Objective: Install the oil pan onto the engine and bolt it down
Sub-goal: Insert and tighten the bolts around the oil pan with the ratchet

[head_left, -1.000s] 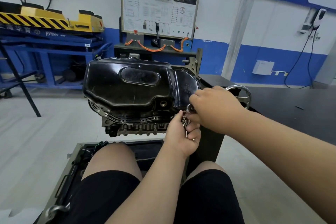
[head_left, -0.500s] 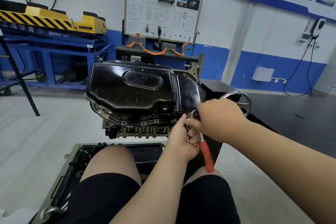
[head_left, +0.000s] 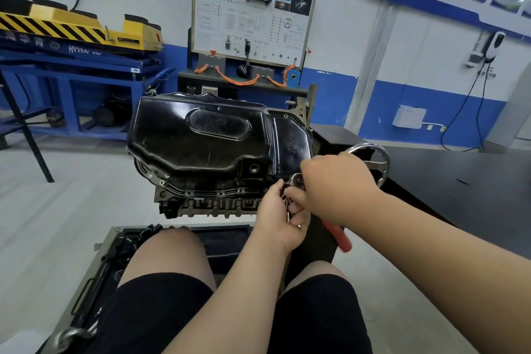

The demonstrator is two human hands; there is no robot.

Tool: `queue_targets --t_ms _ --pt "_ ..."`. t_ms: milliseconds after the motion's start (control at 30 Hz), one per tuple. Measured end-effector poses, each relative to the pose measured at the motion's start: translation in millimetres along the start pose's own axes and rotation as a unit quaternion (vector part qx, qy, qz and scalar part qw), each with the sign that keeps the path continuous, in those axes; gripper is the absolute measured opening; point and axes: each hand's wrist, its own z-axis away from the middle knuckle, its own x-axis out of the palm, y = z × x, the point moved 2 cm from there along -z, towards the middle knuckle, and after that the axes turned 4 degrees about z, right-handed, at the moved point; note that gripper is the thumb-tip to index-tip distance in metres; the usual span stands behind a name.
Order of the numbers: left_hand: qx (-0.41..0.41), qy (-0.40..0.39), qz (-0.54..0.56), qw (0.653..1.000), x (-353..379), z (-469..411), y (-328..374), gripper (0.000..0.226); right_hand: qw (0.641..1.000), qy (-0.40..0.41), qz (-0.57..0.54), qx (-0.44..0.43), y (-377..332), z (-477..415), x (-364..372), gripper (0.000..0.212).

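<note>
Right hand (head_left: 336, 184): curled round the ratchet (head_left: 297, 180), whose head is at the pan's flange.
Left hand (head_left: 280, 218): just below, touching the right hand, fingers curled on loose bolts (head_left: 287, 210).
Oil pan (head_left: 207, 138): left of both hands, on the engine (head_left: 212, 204).
Writing: board (head_left: 253, 8) beyond the hands, Chinese heading.

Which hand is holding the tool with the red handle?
The right hand, gripping the red-handled ratchet wrench beside the oil pan; the left hand holds only small bolts.
</note>
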Motion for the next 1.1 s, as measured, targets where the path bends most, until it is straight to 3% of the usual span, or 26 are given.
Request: queue_targets --t_ms 200,333,433,567,633,800,867,1100 --pt "-0.001 0.023 -0.005 1.0 4.1 -0.3 -0.3 0.039 0.999 0.002 -0.006 -0.033 6.6 -4.4 -1.7 0.049" --pt "-0.006 0.044 -0.024 0.999 0.8 -0.2 -1.5 0.033 0.985 0.059 0.07 -0.144 7.2 0.4 -5.7 0.02" --pt "-0.005 0.035 -0.005 0.999 3.3 0.3 -0.7 0.032 0.99 0.046 0.048 -0.121 10.3 -2.2 -7.3 0.023" --pt "0.0 0.021 -0.016 1.0 7.9 -0.5 0.9 0.029 1.0 -0.023 0.0 0.003 12.6 -6.5 1.7 0.055" --pt "-0.006 0.021 -0.014 1.0 8.0 -0.5 0.2 0.028 1.0 -0.001 0.008 0.008 12.4 -6.1 2.9 0.057" --pt "-0.009 0.05 0.013 0.999 7.7 0.5 -7.2 0.033 0.986 0.037 0.024 -0.164 18.5 -1.2 1.4 0.029" --pt "0.009 0.058 -0.016 0.998 7.3 -0.4 -8.9 0.034 0.982 0.035 0.037 -0.185 18.8 -1.8 -0.3 0.026" --pt "0.01 0.064 -0.055 0.996 5.4 -3.0 -2.0 0.033 1.0 0.014 -0.006 -0.008 10.7 0.5 0.5 0.054"
